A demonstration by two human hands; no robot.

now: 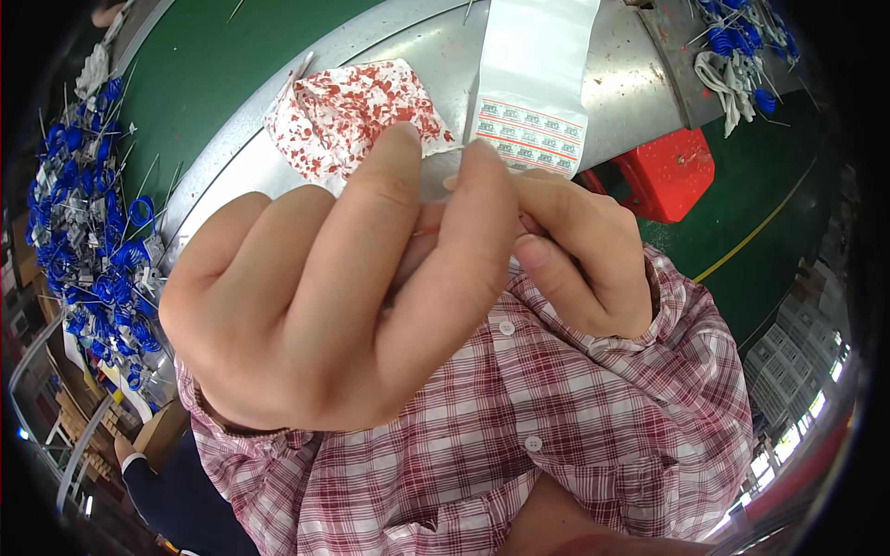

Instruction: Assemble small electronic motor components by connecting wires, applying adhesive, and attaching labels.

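Both hands are raised close in front of my checked shirt, their fingertips meeting near the middle of the view. My left hand [324, 287] is large in the foreground, its thumb and fingers curled in a pinch. Beside it on the right, my right hand [579, 246] is also closed, with the thumb drawn in against the fingers. Whatever they pinch is mostly hidden; only a small reddish strip shows between the left fingers. Behind the fingertips, a white cloth with red blotches [343, 111] and a sheet of printed stickers on pale backing [528, 134] lie on the metal table.
Blue coiled parts with wire leads [97, 232] are heaped along the left, and more blue parts [742, 37] lie at the far right by a whitish glove [723, 88]. A red plastic piece [672, 171] stands beside the metal table [630, 93]. A dark-sleeved person [181, 496] is at lower left.
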